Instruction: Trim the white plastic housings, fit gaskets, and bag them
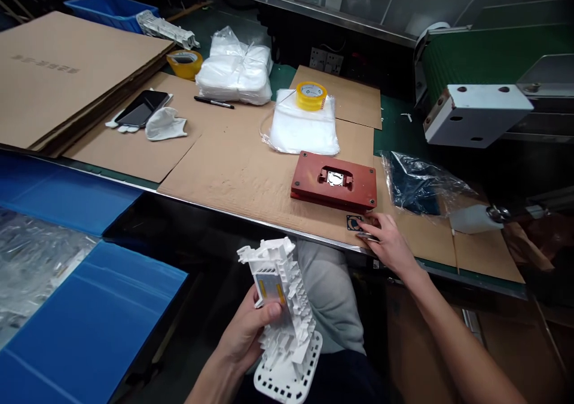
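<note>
And there's the white moulded plastic part, a chunky ribbed lattice with yellow-edged strips set in its face, gripped tilted in the left hand, perforated base hanging low! Over to the right hand, reaching down at the bench edge, right beside a small dark square piece, just in front of the red jig.
</note>
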A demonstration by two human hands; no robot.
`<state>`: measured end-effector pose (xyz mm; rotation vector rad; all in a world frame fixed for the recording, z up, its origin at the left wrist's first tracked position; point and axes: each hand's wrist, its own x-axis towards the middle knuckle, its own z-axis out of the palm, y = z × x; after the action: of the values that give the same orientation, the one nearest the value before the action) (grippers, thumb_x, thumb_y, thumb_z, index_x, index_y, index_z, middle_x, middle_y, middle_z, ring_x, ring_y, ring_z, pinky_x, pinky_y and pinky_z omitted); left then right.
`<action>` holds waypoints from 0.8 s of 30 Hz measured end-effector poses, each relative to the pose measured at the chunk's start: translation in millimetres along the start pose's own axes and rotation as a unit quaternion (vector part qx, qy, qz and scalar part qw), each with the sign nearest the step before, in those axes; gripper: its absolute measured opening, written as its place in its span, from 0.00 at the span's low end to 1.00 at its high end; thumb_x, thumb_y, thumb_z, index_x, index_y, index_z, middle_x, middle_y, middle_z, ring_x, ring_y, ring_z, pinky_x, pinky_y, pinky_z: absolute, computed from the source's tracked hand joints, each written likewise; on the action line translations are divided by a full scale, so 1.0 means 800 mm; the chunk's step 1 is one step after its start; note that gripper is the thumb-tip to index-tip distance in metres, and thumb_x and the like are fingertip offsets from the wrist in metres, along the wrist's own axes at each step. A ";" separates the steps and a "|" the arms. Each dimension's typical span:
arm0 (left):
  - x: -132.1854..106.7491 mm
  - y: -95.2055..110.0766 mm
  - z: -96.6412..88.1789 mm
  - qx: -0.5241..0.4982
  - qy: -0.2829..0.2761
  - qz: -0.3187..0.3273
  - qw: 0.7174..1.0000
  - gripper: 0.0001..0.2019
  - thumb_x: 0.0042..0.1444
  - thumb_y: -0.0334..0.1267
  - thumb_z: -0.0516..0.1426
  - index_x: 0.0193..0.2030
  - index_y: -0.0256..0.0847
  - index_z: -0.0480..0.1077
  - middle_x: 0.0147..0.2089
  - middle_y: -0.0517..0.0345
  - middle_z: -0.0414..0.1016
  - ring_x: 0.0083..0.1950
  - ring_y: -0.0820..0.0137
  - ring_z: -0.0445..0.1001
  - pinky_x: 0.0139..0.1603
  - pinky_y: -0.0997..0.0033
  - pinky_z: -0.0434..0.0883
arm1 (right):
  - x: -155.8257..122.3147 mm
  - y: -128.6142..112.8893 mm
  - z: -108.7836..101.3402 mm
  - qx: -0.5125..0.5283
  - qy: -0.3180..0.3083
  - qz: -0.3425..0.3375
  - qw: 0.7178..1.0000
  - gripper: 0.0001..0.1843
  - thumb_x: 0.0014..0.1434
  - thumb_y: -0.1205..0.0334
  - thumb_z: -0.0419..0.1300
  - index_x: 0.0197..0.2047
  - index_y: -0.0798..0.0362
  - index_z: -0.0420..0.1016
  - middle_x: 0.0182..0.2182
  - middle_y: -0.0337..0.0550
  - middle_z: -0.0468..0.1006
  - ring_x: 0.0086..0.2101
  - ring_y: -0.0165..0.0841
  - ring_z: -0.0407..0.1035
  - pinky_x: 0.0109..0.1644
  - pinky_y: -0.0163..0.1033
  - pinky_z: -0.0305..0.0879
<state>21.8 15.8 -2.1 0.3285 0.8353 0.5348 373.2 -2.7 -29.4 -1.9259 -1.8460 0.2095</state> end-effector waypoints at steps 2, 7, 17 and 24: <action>0.001 0.003 0.004 0.012 -0.012 0.014 1.000 0.29 0.37 0.41 0.74 0.47 0.38 0.73 0.41 0.49 0.81 0.43 0.55 0.80 0.45 0.59 0.76 | -0.006 -0.005 0.001 0.011 0.005 0.000 1.000 0.15 0.67 0.56 0.58 0.53 0.47 0.82 0.51 0.53 0.75 0.51 0.48 0.68 0.50 0.53 0.72; 0.001 0.010 0.019 0.033 -0.031 0.036 0.998 0.28 0.38 0.40 0.74 0.47 0.38 0.74 0.43 0.49 0.81 0.45 0.57 0.79 0.46 0.62 0.74 | -0.024 -0.042 -0.004 0.078 0.037 0.015 0.996 0.14 0.68 0.58 0.56 0.49 0.49 0.81 0.48 0.51 0.79 0.50 0.45 0.71 0.53 0.53 0.71; 0.023 0.000 0.031 0.131 -0.100 0.068 0.984 0.17 0.37 0.35 0.73 0.35 0.36 0.77 0.30 0.57 0.78 0.35 0.64 0.76 0.41 0.66 0.72 | -0.050 -0.183 0.005 0.449 -0.037 0.298 0.842 0.15 0.56 0.50 0.69 0.40 0.53 0.82 0.33 0.44 0.83 0.34 0.38 0.77 0.38 0.39 0.74; 0.013 -0.006 0.023 0.137 -0.062 0.061 0.987 0.22 0.38 0.34 0.73 0.42 0.36 0.76 0.35 0.55 0.80 0.36 0.64 0.77 0.42 0.66 0.73 | -0.046 -0.197 0.023 0.572 0.020 0.368 0.733 0.17 0.50 0.55 0.75 0.41 0.54 0.80 0.33 0.44 0.82 0.31 0.34 0.74 0.34 0.37 0.72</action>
<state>43.1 16.7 0.7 0.6633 0.7721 0.5086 220.1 -35.3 14.0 -1.4884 -0.4392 1.2062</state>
